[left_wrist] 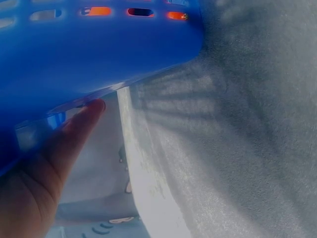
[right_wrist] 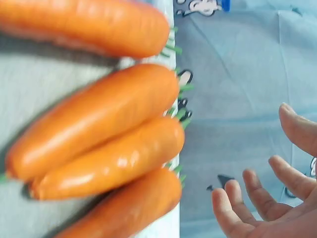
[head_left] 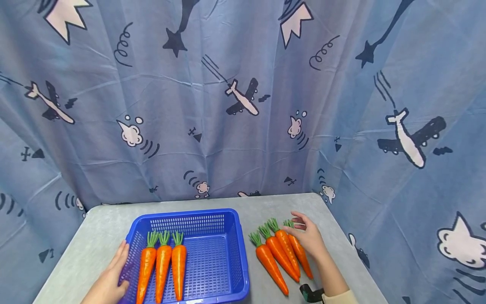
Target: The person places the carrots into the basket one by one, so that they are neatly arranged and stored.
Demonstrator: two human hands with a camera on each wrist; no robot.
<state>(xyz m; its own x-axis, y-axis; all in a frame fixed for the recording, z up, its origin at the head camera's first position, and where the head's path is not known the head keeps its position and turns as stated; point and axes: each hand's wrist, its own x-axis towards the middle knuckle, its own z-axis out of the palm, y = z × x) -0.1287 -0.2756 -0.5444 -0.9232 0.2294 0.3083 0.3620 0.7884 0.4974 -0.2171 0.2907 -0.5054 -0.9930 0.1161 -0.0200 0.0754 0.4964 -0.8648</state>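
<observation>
My left hand [head_left: 110, 276] rests along the left wall of a blue plastic basket [head_left: 238, 253], fingers straight and thumb apart. In the left wrist view the thumb [left_wrist: 81, 126] lies at the basket's rim. Three orange carrots [head_left: 163, 268] with green tops lie side by side in the basket's left part. To the right of the basket, several more carrots [head_left: 271, 264] lie slanted on the table. My right hand [head_left: 309, 238] hovers by the green top of the rightmost carrot [head_left: 300, 253], its fingers loosely bent and holding nothing. The right wrist view shows those fingers [right_wrist: 255, 191] spread.
A light grey table [head_left: 98, 228] carries everything. Behind it and along its right side hangs a blue curtain [head_left: 197, 169] printed with airplanes. A small black object [head_left: 311, 293] shows beside my right wrist near the front.
</observation>
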